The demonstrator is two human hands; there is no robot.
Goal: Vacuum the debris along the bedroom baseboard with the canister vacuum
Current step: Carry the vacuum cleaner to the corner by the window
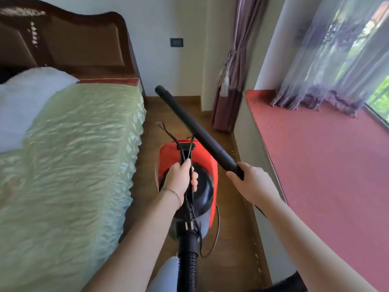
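A red and black canister vacuum [207, 163] hangs over the wooden floor between the bed and the window seat. My left hand [181, 178] grips its top handle together with loops of black power cord. My right hand [250, 180] holds the near end of the black wand [193, 129], which points up and away to the left, its open tip in the air. The ribbed black hose [189, 266] runs from the canister's near end down toward me. Small pale debris specks [255, 252] lie on the floor along the base of the window seat wall.
A bed with a green quilted cover [69, 161] and dark wooden headboard [69, 43] fills the left. A red-topped window seat [328, 161] fills the right, with sheer curtains above. A tied purple curtain [229, 85] hangs at the far corner. The floor strip [229, 232] is narrow.
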